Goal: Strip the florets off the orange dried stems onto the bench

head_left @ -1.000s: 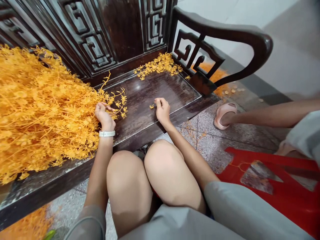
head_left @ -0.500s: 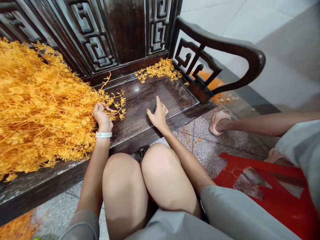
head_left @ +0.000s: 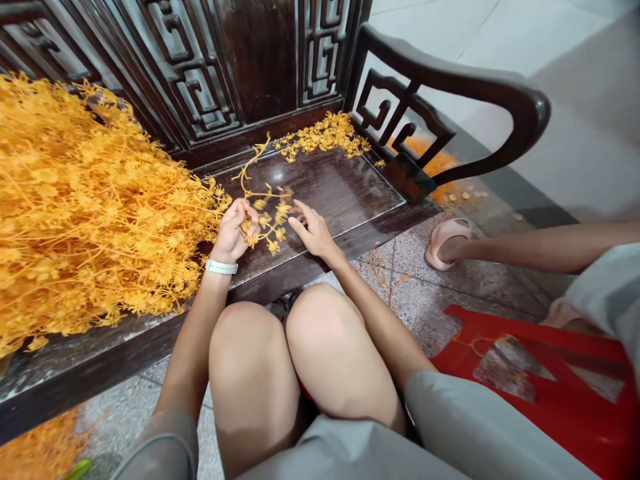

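Left hand: the stem of a sprig is pinched in the fingers.
Sprig: half a second ago it was held against the heap; now it is drawn clear and held above the bench, between front and back edges.
Right hand: the fingers are parted and turned towards the sprig; nothing is seen gripped, and touch cannot be told, the blossoms being blurred.
Meaning: the sprig seems to be brought within working reach of both hands.
Loose blossoms: they are gathered along the bench's back edge, into the corner by the armrest.
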Available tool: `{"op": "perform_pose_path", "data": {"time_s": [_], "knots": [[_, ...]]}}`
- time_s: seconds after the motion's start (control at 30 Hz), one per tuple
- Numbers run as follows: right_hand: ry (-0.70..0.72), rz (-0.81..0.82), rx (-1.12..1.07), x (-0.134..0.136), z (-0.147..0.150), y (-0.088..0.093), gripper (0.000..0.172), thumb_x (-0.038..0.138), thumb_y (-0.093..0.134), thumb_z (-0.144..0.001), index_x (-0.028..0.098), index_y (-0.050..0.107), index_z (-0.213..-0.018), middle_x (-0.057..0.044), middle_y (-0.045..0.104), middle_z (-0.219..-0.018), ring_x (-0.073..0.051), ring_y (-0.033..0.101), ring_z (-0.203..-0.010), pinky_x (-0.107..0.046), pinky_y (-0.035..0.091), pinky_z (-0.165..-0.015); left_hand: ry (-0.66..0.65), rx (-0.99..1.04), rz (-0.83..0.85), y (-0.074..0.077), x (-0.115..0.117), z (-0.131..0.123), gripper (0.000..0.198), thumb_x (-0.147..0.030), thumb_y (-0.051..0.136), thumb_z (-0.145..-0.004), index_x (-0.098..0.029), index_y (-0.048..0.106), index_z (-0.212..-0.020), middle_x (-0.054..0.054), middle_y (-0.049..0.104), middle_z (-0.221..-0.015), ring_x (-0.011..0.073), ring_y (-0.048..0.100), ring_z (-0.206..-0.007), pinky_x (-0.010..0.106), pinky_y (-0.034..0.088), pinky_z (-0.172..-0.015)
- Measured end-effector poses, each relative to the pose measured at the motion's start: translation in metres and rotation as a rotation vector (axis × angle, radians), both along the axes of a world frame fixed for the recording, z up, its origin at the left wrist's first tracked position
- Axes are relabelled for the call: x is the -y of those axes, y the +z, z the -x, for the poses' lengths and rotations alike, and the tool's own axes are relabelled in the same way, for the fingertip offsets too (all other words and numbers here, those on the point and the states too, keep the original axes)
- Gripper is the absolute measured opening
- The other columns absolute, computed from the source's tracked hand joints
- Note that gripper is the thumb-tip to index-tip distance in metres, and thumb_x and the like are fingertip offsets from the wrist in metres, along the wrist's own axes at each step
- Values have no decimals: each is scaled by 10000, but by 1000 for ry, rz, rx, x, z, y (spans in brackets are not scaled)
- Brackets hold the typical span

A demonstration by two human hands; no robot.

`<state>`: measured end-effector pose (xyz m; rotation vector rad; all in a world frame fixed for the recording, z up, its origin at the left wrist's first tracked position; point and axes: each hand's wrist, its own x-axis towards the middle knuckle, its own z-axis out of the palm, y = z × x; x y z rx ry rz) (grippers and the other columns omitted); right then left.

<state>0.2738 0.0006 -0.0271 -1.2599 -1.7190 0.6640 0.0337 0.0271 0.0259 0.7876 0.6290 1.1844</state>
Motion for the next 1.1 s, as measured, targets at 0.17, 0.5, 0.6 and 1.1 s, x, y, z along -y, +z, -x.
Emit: {"op": "perform_pose_path", "data": {"time_s": [0.17,0.5,0.6,1.1], "knots": [[75,111,-135,-1,-2,7,846,834,481,-1044,165,691,-1516,-127,843,-1181,-287,769,-1071,-424,587,-1011,-168,-63,6,-4,6,-11,385,-433,827,-1010,-213,522,-927,12,794,-849,49,439,-392,188,389,-430],[47,197,-485,-11,-1,1,692,889,694,-882,221,785,-1041,-28,799,-899,-152,668,-682,-302,561,-719,-318,-291,35,-16,3,-18,500,-559,883,-924,-193,543,-942,203,857,-1089,41,464,-376,187,284,-386],[82,222,-511,-13,-1,2,693,915,681,-872,223,723,-886,-25,769,-776,-155,644,-648,-301,537,-687,-237,-311,54,-17,1,-18,446,-516,861,-953,-197,550,-943,154,857,-1000,49,468,-384,184,271,-384],[-68,192,-470,-10,-7,3,694,840,588,-958,272,442,-588,29,444,-509,-139,417,-510,-300,387,-559,365,-93,295,5,-19,30,244,-116,568,-1032,-211,480,-825,-87,444,-581,49,287,-378,159,219,-381]]}}
